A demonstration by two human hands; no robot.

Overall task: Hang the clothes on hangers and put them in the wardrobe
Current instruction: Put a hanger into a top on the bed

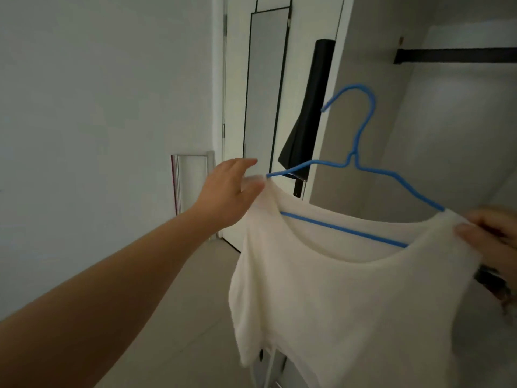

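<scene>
1. The left hand (229, 189) pinches the cream top (330, 289) at its shoulder, likely keeping it on the blue hanger (363, 163).
2. The right hand (492, 236) grips the other shoulder, levelling it.
3. The wardrobe rail (458, 55) waits above the right fingers (464, 229).

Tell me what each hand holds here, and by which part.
Right hand pinches the cream top at its right shoulder, over the blue hanger. Left hand touches the top's left shoulder; grip unclear.

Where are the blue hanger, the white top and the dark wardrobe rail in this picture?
blue hanger (361, 130): head view, on the neck below its hook.
white top (349, 303): head view, on the middle of the front cloth.
dark wardrobe rail (458, 55): head view, on the bar at upper right.
</scene>
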